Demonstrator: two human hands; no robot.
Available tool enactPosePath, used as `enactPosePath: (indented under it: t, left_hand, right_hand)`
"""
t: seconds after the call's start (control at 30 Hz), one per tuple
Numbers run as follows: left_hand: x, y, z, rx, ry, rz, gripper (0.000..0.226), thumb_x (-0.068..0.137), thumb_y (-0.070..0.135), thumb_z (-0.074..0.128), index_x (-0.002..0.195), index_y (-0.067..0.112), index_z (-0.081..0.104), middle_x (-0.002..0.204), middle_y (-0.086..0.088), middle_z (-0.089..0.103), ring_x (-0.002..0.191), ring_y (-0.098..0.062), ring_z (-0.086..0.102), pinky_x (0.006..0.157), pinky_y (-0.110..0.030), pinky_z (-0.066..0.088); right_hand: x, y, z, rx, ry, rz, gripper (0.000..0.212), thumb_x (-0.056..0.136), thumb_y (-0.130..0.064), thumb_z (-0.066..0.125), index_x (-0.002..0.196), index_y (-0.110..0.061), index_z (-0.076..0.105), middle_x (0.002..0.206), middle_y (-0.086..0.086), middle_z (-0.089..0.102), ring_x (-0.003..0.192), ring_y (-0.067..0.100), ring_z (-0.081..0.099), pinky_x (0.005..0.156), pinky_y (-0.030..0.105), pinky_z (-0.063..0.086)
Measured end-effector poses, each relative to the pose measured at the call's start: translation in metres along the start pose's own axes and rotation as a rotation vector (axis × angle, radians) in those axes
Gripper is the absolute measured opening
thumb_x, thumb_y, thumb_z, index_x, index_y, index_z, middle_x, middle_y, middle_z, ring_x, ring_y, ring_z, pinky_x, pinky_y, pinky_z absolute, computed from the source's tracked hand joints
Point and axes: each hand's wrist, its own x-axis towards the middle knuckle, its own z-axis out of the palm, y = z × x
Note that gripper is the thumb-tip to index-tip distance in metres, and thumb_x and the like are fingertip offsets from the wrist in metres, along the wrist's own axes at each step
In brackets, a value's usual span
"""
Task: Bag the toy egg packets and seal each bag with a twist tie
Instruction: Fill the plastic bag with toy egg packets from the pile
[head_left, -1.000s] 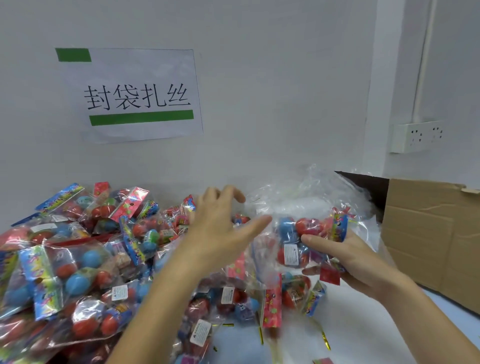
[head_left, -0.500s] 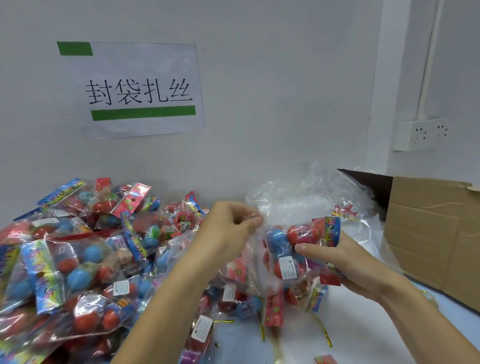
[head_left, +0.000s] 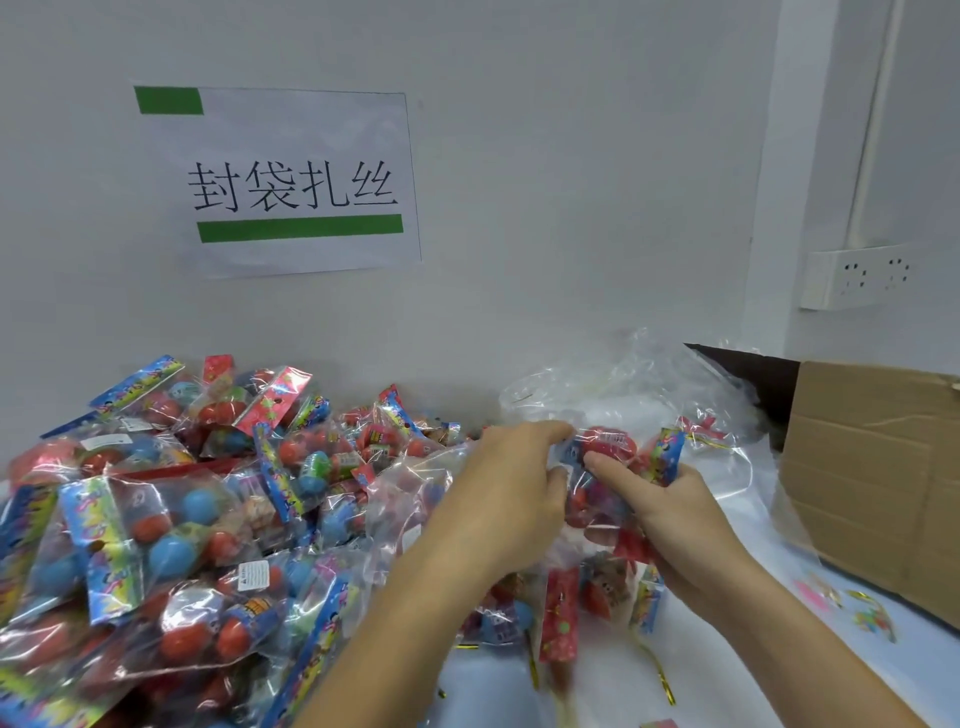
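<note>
Both hands (head_left: 587, 499) grip a clear bag (head_left: 597, 483) holding toy egg packets (head_left: 610, 444).

The packets (head_left: 156, 519) at left are clear glossy plastic with crinkled shine; the eggs (head_left: 197, 506) inside look smooth. The box (head_left: 872, 478) at right is matt brown cardboard. The sign (head_left: 296, 182) at upper left is matt paper. The ties (head_left: 657, 670) at the bottom look like shiny gold foil.

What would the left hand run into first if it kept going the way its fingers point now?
The left hand points rightward, its fingertips already at the clear plastic bag of red and blue toy eggs. Going straight on, it would press into that bag, then likely the right hand holding it. Depth is uncertain.
</note>
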Motion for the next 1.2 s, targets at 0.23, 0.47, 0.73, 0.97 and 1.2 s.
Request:
enactPosePath:
  t: [0.23, 0.47, 0.73, 0.97, 1.2]
  left_hand:
    - [-0.004, 0.022, 0.010, 0.190, 0.042, 0.150, 0.016, 0.088, -0.001, 0.051, 0.080, 0.013, 0.051, 0.077, 0.004, 0.033, 0.074, -0.021, 0.037, 0.063, -0.036, 0.032]
    - [-0.010, 0.036, 0.027, 0.135, 0.008, 0.219, 0.008, 0.098, 0.016, 0.050, 0.096, 0.011, 0.055, 0.086, 0.000, 0.042, 0.082, -0.020, 0.041, 0.067, -0.036, 0.038]
    - [-0.001, 0.006, 0.013, 0.187, 0.181, 0.127, 0.027, 0.099, 0.036, 0.050, 0.115, 0.021, 0.065, 0.119, 0.008, 0.059, 0.117, -0.016, 0.048, 0.101, -0.038, 0.037]
    - [-0.001, 0.018, 0.024, 0.233, 0.129, 0.239, 0.016, 0.083, 0.006, 0.061, 0.071, 0.016, 0.058, 0.076, -0.001, 0.058, 0.086, -0.022, 0.049, 0.081, -0.036, 0.037]
    - [-0.010, 0.023, 0.029, 0.109, 0.058, 0.291, 0.025, 0.095, 0.037, 0.057, 0.101, 0.016, 0.072, 0.095, 0.001, 0.071, 0.095, -0.019, 0.056, 0.093, -0.028, 0.033]
  right_hand:
    - [-0.013, -0.005, 0.011, 0.117, -0.223, 0.164, 0.013, 0.092, -0.003, 0.061, 0.080, -0.002, 0.067, 0.072, 0.017, 0.067, 0.061, 0.022, 0.068, 0.050, 0.027, 0.052]
    - [-0.016, 0.007, 0.012, 0.275, -0.127, 0.208, 0.029, 0.103, -0.006, 0.038, 0.082, -0.008, 0.058, 0.079, 0.013, 0.057, 0.073, 0.022, 0.057, 0.063, 0.034, 0.051]
    - [-0.011, -0.002, 0.015, 0.439, -0.298, 0.319, 0.016, 0.084, -0.019, 0.066, 0.087, -0.010, 0.079, 0.086, 0.012, 0.072, 0.068, 0.019, 0.072, 0.060, 0.031, 0.061]
    - [-0.012, 0.015, 0.020, 0.413, -0.214, 0.332, 0.040, 0.093, 0.006, 0.035, 0.064, -0.014, 0.054, 0.057, 0.002, 0.049, 0.047, 0.008, 0.053, 0.043, 0.018, 0.042]
    - [-0.020, 0.025, 0.032, 0.795, -0.314, 0.129, 0.044, 0.032, -0.019, 0.101, 0.059, 0.004, 0.075, 0.071, 0.020, 0.070, 0.066, 0.012, 0.074, 0.059, 0.023, 0.058]
